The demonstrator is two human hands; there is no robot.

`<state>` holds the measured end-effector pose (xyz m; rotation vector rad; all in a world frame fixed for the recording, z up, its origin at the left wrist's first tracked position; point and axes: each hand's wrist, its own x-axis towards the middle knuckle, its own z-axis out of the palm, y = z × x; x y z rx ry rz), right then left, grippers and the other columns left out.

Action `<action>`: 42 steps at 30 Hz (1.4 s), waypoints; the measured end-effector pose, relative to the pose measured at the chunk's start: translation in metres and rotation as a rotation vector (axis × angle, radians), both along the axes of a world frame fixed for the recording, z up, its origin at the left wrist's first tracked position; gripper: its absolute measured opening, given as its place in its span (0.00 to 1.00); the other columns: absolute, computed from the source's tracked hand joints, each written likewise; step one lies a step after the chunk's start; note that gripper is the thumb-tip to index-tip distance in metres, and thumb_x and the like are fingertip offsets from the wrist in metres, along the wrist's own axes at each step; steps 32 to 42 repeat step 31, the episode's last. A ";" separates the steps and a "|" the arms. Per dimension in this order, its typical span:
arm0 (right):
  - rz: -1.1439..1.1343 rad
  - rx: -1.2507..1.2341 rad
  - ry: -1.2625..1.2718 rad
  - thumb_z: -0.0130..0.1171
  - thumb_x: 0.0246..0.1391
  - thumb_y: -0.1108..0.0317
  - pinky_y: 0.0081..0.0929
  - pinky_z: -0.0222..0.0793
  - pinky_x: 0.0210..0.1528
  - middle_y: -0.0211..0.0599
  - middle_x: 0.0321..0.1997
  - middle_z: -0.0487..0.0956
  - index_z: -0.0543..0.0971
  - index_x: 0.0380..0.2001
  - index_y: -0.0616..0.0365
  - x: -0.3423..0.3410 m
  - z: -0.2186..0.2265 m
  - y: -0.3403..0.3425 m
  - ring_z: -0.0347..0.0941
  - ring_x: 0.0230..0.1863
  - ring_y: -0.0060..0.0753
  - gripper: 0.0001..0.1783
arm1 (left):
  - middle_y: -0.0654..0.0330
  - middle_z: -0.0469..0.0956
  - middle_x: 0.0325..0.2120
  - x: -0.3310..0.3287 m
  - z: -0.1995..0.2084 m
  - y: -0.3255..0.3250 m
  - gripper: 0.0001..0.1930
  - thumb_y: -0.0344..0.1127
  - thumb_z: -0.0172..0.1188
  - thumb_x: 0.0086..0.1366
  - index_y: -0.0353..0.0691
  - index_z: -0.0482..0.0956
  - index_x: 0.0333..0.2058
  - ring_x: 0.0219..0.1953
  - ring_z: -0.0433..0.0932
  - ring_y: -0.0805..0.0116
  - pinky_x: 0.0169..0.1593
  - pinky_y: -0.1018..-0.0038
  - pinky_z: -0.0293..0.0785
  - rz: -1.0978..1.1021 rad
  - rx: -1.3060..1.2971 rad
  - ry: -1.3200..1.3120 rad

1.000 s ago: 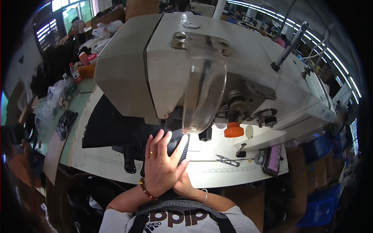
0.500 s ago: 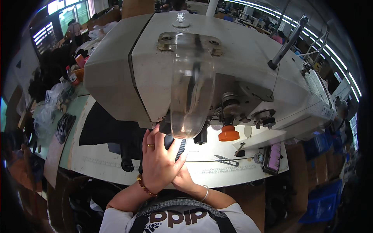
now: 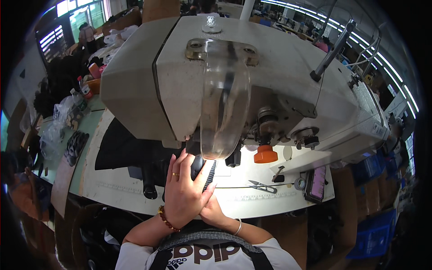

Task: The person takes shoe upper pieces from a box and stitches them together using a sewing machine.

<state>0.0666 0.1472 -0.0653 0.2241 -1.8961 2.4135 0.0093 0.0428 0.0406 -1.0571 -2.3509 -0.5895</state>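
Observation:
A large white sewing machine (image 3: 130, 81) fills the middle, with a clear plastic guard (image 3: 223, 103) at its front. Black fabric (image 3: 130, 146) lies under its head, and a dark ribbed strip (image 3: 210, 174) runs toward me beside the guard. My left hand (image 3: 185, 195), wearing a ring and a beaded bracelet, rests on the dark material with its fingers stretched toward the needle area. Its index finger lies along the ribbed strip. My right hand (image 3: 212, 212) is tucked against and partly beneath the left one; its fingers are hidden. The guard and machine head cover the needle.
Thread snips (image 3: 263, 186) lie to the right on the white table (image 3: 243, 207), near a pink-topped box (image 3: 317, 182). An orange knob (image 3: 266, 154) hangs from the machine. Plastic bags (image 3: 54, 128) and bottles (image 3: 84, 87) stand at left; blue crates (image 3: 371, 238) at lower right.
My left index finger has swung slightly right and straightened along the ribbed strip. The view has shifted a little; the right hand looks nearly unmoved.

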 end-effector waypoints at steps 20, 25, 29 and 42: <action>0.013 0.023 0.070 0.53 0.64 0.75 0.29 0.72 0.53 0.39 0.50 0.78 0.73 0.53 0.68 -0.014 0.004 0.007 0.74 0.52 0.30 0.15 | 0.41 0.65 0.52 -0.018 -0.001 0.006 0.35 0.43 0.74 0.43 0.40 0.79 0.53 0.59 0.65 0.41 0.65 0.48 0.62 -0.008 0.051 -0.038; 0.039 0.014 0.057 0.52 0.66 0.73 0.26 0.72 0.52 0.37 0.51 0.79 0.74 0.52 0.69 -0.015 0.002 0.011 0.75 0.51 0.27 0.14 | 0.43 0.66 0.52 -0.021 -0.002 0.008 0.34 0.43 0.74 0.44 0.41 0.79 0.52 0.57 0.66 0.42 0.65 0.48 0.63 -0.024 0.093 -0.074; 0.013 0.034 0.056 0.52 0.66 0.73 0.26 0.72 0.54 0.37 0.51 0.79 0.74 0.53 0.69 -0.017 -0.002 0.012 0.74 0.53 0.27 0.15 | 0.45 0.66 0.51 -0.022 -0.001 0.009 0.34 0.44 0.74 0.44 0.41 0.79 0.53 0.58 0.66 0.43 0.66 0.48 0.62 -0.022 0.080 -0.045; -0.016 -0.013 0.078 0.52 0.66 0.73 0.26 0.71 0.55 0.37 0.52 0.79 0.74 0.53 0.68 -0.019 -0.004 0.007 0.74 0.53 0.28 0.15 | 0.44 0.66 0.51 -0.021 0.001 0.007 0.34 0.44 0.74 0.44 0.41 0.79 0.53 0.58 0.66 0.45 0.67 0.48 0.61 -0.029 0.069 -0.044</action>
